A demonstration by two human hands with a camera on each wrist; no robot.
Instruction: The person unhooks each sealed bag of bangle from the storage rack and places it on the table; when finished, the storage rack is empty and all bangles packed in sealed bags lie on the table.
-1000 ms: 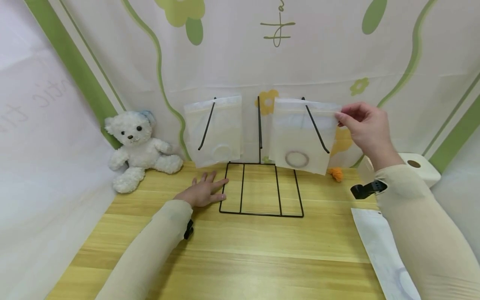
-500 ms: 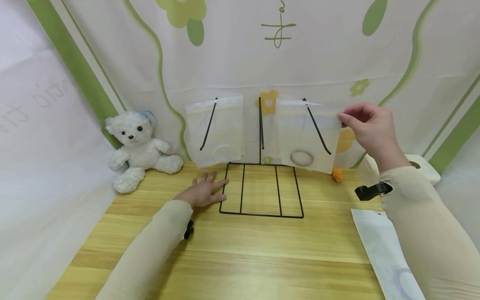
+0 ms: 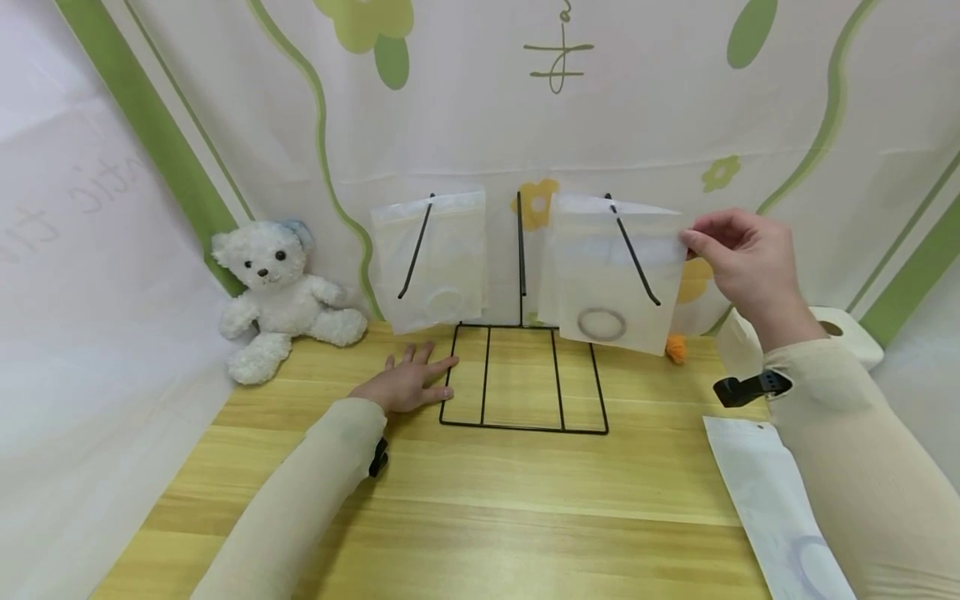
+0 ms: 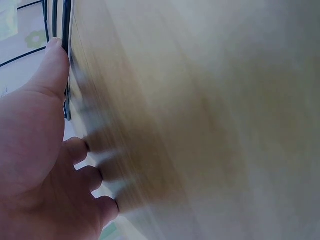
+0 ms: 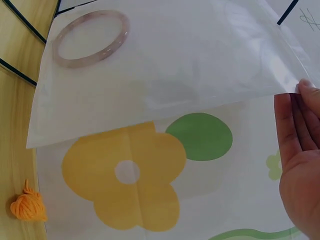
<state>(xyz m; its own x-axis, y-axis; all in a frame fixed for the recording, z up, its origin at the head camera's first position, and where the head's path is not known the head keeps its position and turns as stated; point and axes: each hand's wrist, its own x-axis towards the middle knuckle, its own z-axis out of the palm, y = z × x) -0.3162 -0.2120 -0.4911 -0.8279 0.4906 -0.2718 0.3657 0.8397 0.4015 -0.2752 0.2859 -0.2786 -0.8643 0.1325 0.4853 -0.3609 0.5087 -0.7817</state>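
My right hand (image 3: 750,267) pinches the right edge of a whitish clear zip bag (image 3: 585,267) between thumb and fingers. The bag hangs at the right hook of a black wire display rack; its hole is at the hook bar. A pale pinkish-brown bangle (image 5: 80,63) lies inside, near the bottom. More bag edges show behind it. My left hand (image 3: 402,385) rests flat on the table, fingers spread and straight, its thumb and forefinger touching the left side of the rack's base (image 3: 485,375). In the left wrist view the thumb lies at the black wire (image 4: 65,30).
Other zip bags (image 3: 461,258) hang on the left hook; the middle hook (image 3: 521,250) holds nothing. Another bag with a ring (image 3: 750,467) lies at the table's right. A white teddy bear (image 3: 277,292), an orange yarn bundle (image 3: 676,349) and a white tissue box (image 3: 855,337) stand behind.
My right hand has shifted slightly right and down, still pinching the bag, whose right edge moved along with it. The left hand has stayed in place on the rack's base.
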